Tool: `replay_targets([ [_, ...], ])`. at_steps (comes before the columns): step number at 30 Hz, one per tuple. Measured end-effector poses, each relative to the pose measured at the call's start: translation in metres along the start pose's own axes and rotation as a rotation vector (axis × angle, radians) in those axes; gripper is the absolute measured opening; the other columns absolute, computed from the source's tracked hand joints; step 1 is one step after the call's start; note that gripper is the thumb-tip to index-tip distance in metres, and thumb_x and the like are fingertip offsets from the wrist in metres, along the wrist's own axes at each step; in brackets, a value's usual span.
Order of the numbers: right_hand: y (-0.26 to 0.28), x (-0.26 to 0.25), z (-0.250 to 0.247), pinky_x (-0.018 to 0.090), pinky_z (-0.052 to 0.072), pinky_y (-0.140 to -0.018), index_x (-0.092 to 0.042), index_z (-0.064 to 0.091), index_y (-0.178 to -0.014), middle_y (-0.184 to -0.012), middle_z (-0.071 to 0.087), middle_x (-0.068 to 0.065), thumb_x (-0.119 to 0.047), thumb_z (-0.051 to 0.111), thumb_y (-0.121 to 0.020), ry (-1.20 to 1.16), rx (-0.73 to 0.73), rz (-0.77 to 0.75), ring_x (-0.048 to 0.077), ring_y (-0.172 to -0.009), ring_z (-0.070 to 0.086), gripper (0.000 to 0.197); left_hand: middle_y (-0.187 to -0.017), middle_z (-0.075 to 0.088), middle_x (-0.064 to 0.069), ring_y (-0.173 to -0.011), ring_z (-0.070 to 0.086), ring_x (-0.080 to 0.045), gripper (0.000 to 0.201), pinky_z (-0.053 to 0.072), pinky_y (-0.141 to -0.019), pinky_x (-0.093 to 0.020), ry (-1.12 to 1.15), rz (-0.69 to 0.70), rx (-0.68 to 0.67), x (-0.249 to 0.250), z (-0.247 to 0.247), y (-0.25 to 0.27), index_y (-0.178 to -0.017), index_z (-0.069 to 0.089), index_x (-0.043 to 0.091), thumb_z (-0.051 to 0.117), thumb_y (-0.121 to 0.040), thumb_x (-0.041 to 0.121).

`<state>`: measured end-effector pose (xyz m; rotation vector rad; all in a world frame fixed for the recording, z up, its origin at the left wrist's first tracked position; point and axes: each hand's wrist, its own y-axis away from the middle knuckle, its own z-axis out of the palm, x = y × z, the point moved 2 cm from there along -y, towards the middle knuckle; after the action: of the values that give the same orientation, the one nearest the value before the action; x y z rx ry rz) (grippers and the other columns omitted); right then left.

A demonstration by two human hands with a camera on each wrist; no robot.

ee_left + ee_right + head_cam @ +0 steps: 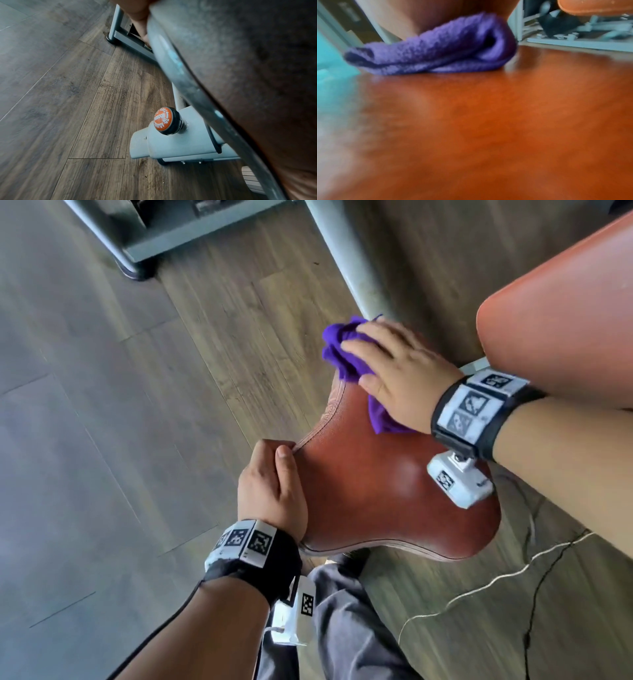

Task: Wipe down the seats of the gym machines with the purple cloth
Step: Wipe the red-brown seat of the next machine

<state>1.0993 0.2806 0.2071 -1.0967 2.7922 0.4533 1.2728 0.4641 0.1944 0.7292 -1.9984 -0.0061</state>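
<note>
Wiping the narrow front end of the brown seat [394, 491]

The right hand [400, 371] lies flat with fingers spread, pressing the bunched purple cloth [342, 350] onto the seat's tip at about 12 o'clock, while the left hand [270, 491] clenches the seat's edge at 9 o'clock, thumb on top, to steady it. The next move probably calls for dragging the cloth back toward 6 o'clock over the wide, glossy part.
</note>
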Motion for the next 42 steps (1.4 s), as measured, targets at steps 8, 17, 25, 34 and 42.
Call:
replay_targets([
  [8,0.029,-0.074,0.009,0.05,0.024,-0.118,-0.022,0.056,-0.135,-0.145,0.049,0.003,-0.043,0.039,-0.097,-0.001,-0.061,-0.35,0.031,-0.143,0.035,0.046,-0.067,0.05,0.011,-0.065,0.043,-0.017,0.031,0.026,-0.062,-0.032,-0.037,-0.016,-0.017,0.001,0.0,-0.001,-0.087,0.053,0.016,0.031,-0.097,0.036],
  [17,-0.014,0.017,0.004,0.037,0.027,-0.114,-0.022,0.045,-0.146,-0.147,0.04,0.01,-0.044,0.034,-0.091,-0.263,0.108,0.346,0.033,-0.133,0.039,0.06,-0.074,0.056,0.016,-0.069,0.046,-0.005,0.033,0.03,-0.064,-0.023,-0.029,-0.011,-0.038,0.002,0.0,-0.002,-0.095,0.06,0.017,0.032,-0.098,0.034],
  [25,0.029,0.008,0.019,0.045,0.026,-0.112,-0.02,0.025,-0.155,-0.152,0.03,0.021,-0.039,0.045,-0.1,-0.252,0.115,0.791,0.043,-0.134,0.034,0.062,-0.074,0.056,0.016,-0.071,0.049,-0.012,0.033,0.031,-0.065,-0.026,-0.041,-0.019,-0.054,0.002,-0.002,-0.003,-0.095,0.059,0.02,0.031,-0.097,0.037],
  [34,0.114,-0.043,0.045,0.057,0.021,-0.117,-0.011,0.026,-0.153,-0.155,0.023,0.03,-0.051,0.029,-0.093,-0.181,0.041,0.971,0.05,-0.142,0.024,0.072,-0.074,0.056,0.016,-0.067,0.046,-0.005,0.034,0.029,-0.063,-0.024,-0.041,-0.019,-0.046,0.002,-0.001,-0.002,-0.095,0.06,0.016,0.032,-0.097,0.036],
  [42,-0.002,-0.039,0.015,0.058,0.01,-0.12,-0.022,0.014,-0.158,-0.163,0.007,0.021,-0.057,0.036,-0.098,-0.124,0.01,0.846,0.046,-0.149,0.007,0.072,-0.072,0.053,0.015,-0.065,0.041,-0.005,0.028,0.025,-0.061,-0.024,-0.088,0.008,-0.018,0.004,0.0,-0.001,-0.089,0.056,0.022,0.032,-0.098,0.032],
])
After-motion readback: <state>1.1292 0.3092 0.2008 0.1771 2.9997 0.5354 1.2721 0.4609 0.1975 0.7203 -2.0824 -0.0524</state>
